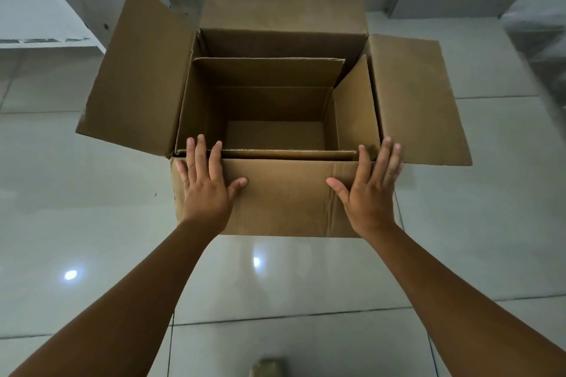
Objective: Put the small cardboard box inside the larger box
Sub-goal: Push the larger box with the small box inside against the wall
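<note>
On the tiled floor (92, 193) | small cardboard box (275, 131) sits inside the larger box (284, 202), just ahead of us | our left hand (205, 184) and right hand (370, 190) spread flat, holding nothing, equally near, on its near flap.

Both bare forearms reach forward from the near edge of the view, converging slightly toward the far side. The left hand (205, 184) lies flat, palm down, fingers straight and spread a little, pointing away; its thumb sticks out to the right. The right hand (369, 190) mirrors it on the right side: palm down, fingers extended and close together, pointing away and a touch rightward, thumb stretched out to the left. The two thumbs point toward each other, well apart. Neither hand curls around anything; both are flat and open. Wrists are straight, in line with the forearms.
</note>
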`<move>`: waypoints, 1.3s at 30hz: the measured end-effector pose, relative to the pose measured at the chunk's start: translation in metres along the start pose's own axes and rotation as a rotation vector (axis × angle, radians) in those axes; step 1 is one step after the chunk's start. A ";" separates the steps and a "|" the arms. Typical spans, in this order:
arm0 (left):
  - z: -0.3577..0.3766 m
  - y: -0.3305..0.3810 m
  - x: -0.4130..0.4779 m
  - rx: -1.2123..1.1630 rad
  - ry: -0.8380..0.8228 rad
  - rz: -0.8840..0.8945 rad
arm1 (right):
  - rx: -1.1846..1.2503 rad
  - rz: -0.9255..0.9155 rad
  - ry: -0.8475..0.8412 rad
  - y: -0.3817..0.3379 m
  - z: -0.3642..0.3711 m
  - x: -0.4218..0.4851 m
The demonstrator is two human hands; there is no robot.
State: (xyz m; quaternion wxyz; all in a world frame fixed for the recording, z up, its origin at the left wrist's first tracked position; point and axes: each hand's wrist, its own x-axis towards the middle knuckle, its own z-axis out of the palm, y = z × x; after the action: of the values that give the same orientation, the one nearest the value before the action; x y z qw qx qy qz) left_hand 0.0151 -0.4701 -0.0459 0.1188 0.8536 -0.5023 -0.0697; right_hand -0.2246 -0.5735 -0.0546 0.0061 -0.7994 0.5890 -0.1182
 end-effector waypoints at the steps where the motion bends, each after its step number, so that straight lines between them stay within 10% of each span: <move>1: 0.000 -0.001 0.011 -0.002 0.000 -0.001 | 0.003 -0.001 0.005 -0.003 0.002 0.011; 39: 0.003 -0.105 0.286 0.050 0.240 0.010 | 0.129 -0.130 0.157 -0.142 0.108 0.269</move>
State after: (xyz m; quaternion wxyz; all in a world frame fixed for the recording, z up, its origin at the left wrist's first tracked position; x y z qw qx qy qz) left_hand 0.2419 -0.6710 -0.0770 0.1571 0.8561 -0.4903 0.0461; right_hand 0.0047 -0.7976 -0.0892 0.0038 -0.8220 0.5258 -0.2186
